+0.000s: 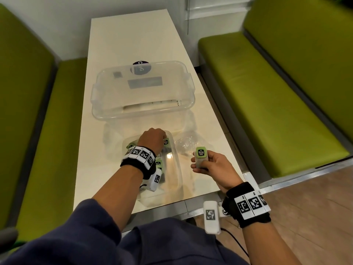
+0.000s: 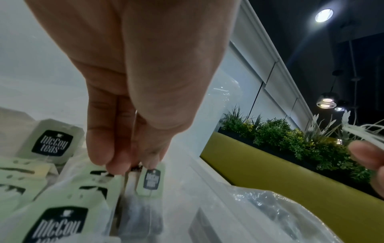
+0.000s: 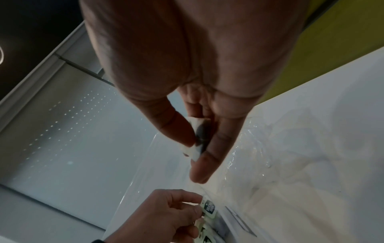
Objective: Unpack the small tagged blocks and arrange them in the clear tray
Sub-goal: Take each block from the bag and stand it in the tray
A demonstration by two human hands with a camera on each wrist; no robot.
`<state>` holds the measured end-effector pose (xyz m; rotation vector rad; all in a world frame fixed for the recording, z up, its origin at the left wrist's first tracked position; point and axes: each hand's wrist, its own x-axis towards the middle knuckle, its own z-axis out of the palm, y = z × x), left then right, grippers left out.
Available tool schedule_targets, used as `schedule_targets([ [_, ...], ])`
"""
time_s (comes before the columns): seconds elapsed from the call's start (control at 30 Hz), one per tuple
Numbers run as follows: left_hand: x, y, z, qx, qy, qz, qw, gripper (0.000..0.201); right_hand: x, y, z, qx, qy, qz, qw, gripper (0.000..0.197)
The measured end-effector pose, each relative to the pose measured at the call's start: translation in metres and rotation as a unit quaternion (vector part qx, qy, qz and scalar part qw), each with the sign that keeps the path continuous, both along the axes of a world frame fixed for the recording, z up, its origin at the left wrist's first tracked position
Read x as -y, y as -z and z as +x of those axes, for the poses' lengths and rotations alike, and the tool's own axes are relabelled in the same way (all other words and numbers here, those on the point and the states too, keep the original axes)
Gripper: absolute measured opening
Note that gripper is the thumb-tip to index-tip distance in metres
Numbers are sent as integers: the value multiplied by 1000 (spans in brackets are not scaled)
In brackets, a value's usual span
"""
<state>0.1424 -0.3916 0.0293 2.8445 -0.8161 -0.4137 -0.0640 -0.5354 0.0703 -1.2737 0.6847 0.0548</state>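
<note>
On cream table [image 1: 107, 54], L hand [image 1: 152, 139] fingers pinch tagged block [image 1: 166, 141] in tray [image 1: 176, 169]; R hand [image 1: 212, 166] fingers grip another block [image 1: 200, 156].

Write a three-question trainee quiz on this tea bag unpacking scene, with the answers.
1. True or false: the right hand holds a tea bag above the table, outside the tray.
2. Where is the left hand working?
A. inside the large clear tub
B. inside the near clear tray
C. on the green bench
3. Fill in: in the left wrist view, the left fingertips pinch the top of a tea bag next to its green ____.

Key: 1 true; 2 B; 3 tag.
</note>
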Motion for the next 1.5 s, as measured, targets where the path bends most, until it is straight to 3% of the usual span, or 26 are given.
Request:
schedule_targets([
  [0.2,-13,-40,-9,-33,-19,-91,995,26,-5,-3,2,28,-5,6,1000,24],
  [0.27,-15,-64,-23,-120,4,-172,978,24,-8,-4,4,33,-6,0,999,24],
  [0.37,-17,-89,-41,-282,51,-236,928,27,-12,-7,7,45,-17,-16,999,23],
  [0.43,-18,-93,-46,-309,74,-245,916,26,-15,-10,9,54,-28,-29,998,22],
  [0.7,-25,-94,-37,-263,38,-264,927,12,-22,-8,17,66,-58,-59,994,19],
  [0.8,-34,-91,-23,-166,-15,-254,953,7,-20,2,19,7,-95,-162,982,24],
  [0.9,-39,-79,-11,-101,-29,-188,976,9,-21,12,22,-56,-167,-269,947,37],
  [1.0,-35,-58,-7,-105,-18,-120,987,13,-25,18,26,-98,-214,-323,917,49],
  [1.17,-19,-31,-9,-125,11,-53,991,17,-29,25,32,-135,-258,-340,894,57],
  [1.5,-19,-12,-6,-98,-16,-41,994,24,-33,30,35,-134,-253,-337,897,50],
])
